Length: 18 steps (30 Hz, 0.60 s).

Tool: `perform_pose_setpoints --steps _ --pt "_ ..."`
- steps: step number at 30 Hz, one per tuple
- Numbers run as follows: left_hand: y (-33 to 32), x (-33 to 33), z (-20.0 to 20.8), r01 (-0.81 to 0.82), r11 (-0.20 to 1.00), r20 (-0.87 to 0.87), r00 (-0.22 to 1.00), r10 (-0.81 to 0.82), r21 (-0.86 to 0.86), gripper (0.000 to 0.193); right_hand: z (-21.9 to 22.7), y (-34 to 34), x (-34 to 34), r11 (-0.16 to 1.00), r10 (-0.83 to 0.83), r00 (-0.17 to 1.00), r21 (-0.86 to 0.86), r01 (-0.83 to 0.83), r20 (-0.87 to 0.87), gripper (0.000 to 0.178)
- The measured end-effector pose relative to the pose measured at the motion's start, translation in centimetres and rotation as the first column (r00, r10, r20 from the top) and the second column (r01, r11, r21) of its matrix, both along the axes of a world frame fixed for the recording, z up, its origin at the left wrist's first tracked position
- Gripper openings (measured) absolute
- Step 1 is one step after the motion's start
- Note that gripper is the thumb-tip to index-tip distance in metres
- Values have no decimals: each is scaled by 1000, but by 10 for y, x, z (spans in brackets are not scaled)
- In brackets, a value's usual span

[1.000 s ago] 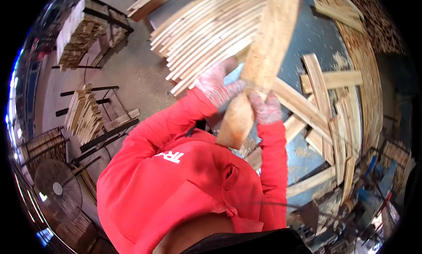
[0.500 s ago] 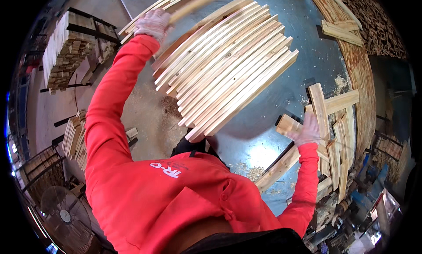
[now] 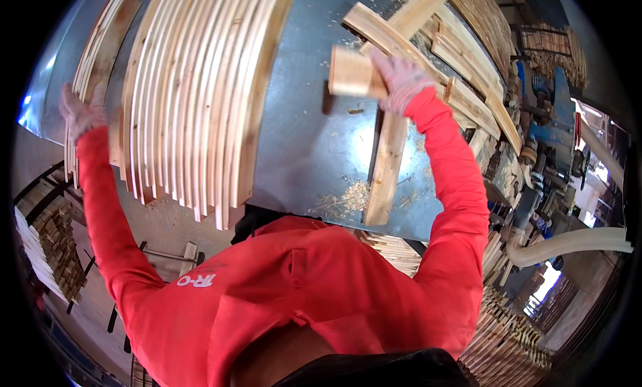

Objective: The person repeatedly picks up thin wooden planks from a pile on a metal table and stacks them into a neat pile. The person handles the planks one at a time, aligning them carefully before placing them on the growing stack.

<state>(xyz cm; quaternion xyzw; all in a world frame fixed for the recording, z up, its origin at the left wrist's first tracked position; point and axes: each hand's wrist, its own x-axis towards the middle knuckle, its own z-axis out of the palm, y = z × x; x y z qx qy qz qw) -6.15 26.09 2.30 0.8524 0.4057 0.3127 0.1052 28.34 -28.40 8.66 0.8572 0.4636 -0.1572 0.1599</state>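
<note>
My left hand, in a pale work glove, reaches out to the far left and rests against the outer slats of a big row of thin curved wooden slats standing on edge on a grey metal table. My right hand, also gloved, grips a short thick wooden block held above the table. Just under that hand a long plank lies on the table, pointing toward me. Both arms wear red sleeves.
More planks and offcuts lie piled at the table's right. Sawdust is scattered near the front edge. A blue machine and a pale flexible hose stand to the right. Stacks of slats sit on the floor at left.
The view has swung, so the slat row now runs toward me. My left hand stays at the slats' outer side. My right hand has lifted the wooden block off the plank pile.
</note>
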Motion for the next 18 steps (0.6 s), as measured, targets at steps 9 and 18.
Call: perform_pose_setpoints --steps 9,18 --pt "-418 154 16 748 -121 731 581 -358 -653 86 42 23 88 505 67 797 709 492 -601 99" --pt "-425 90 -31 118 402 -15 949 -313 -908 57 -93 -119 129 919 -393 918 -29 392 -42 115"
